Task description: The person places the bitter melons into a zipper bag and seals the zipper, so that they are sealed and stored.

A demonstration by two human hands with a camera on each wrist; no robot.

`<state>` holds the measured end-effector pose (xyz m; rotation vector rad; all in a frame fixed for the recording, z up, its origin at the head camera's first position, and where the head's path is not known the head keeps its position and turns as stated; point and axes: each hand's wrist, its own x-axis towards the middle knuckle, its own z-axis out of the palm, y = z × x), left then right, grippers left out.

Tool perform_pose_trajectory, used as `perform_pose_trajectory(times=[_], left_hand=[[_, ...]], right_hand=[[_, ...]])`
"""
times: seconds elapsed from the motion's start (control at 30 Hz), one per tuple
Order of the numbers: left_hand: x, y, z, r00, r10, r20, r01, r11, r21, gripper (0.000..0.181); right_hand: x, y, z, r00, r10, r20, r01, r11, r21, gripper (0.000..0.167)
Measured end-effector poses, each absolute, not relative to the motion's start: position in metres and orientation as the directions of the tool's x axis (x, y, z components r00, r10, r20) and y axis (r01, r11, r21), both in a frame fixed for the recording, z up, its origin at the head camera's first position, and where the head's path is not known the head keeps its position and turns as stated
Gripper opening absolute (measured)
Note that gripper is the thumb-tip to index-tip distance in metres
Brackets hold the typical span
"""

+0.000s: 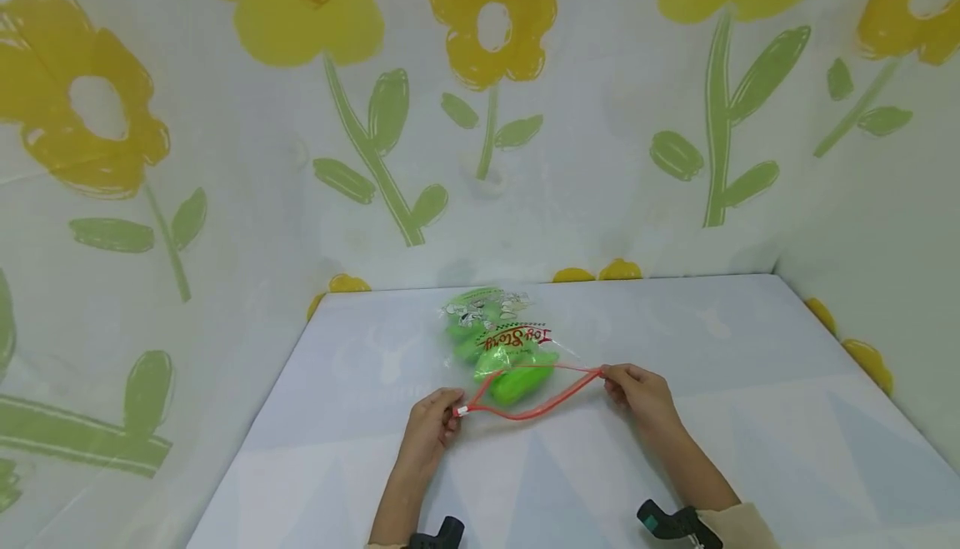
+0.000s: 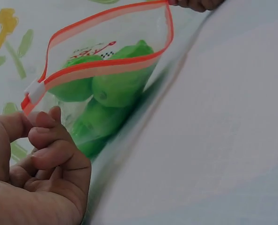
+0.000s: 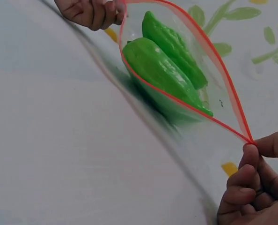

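A clear slider zip bag (image 1: 515, 336) with a red rim and "Toy Story" lettering lies on the table, its mouth spread open. Inside are several glossy green pieces (image 2: 125, 79); two long ones (image 3: 164, 65) look like green peppers, though I cannot tell their exact kind. My left hand (image 1: 431, 428) pinches the left end of the rim, beside the white slider (image 2: 35, 91). At the opposite end, the rim's right corner is pinched between the thumb and forefinger of my right hand (image 1: 645, 395).
The bag is on a white table (image 1: 360, 349) with pale blue triangle shapes. Behind and at both sides stands a white curtain-like backdrop (image 1: 570, 182) printed with yellow flowers. A black wrist device (image 1: 678, 524) sits on the right forearm.
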<state>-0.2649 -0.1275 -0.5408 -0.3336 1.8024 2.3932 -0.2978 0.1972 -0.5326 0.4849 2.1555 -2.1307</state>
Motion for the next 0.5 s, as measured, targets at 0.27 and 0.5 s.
perform_pose_trajectory(times=[0.27, 0.5], left_hand=[[-0.263, -0.14, -0.537, -0.948, 0.082, -0.309, -0.318, -0.161, 0.934, 0.022], [-0.255, -0.165, -0.532, -0.873, 0.353, -0.336, -0.347, 0.035, 0.937, 0.029]], right_hand=[[-0.284, 0.197, -0.537, -0.948, 0.173, -0.266, 0.265, -0.03, -0.964, 0.029], [-0.28, 0.194, -0.541, -0.956, 0.149, -0.253, 0.249, -0.05, -0.967, 0.03]])
